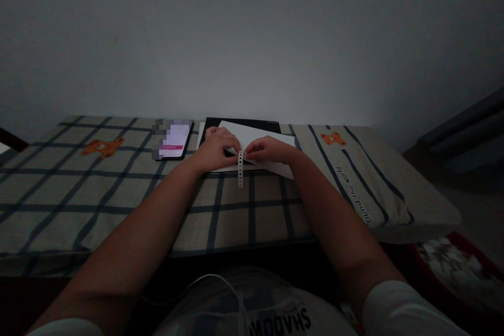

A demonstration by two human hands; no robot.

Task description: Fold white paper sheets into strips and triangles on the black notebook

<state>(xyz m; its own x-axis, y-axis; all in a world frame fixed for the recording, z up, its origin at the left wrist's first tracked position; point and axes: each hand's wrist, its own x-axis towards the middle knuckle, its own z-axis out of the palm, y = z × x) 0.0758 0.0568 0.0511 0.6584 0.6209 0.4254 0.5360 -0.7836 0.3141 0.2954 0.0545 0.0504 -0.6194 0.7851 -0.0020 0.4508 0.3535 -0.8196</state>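
Note:
A narrow white strip with a row of round holes (240, 173) hangs upright between my hands, its lower end over the front edge of the papers. My left hand (216, 150) is closed, thumb and fingers meeting at the strip's top end. From the other side my right hand (270, 149) pinches at the same end, fingertips pressed together. Beneath both hands lies a white sheet of paper (271, 139), turned at an angle. Under it a black cover or folder (244, 121) shows, with small light marks at its upper right corner. My fingers hide the exact grip.
A phone with a lit screen (175, 142) lies left of the papers. The checked cloth (232, 210) with bear prints covers the table, which meets a plain wall (252, 52) behind. A red container with pale contents (452, 257) stands low at right. A white cable (212, 276) crosses my lap.

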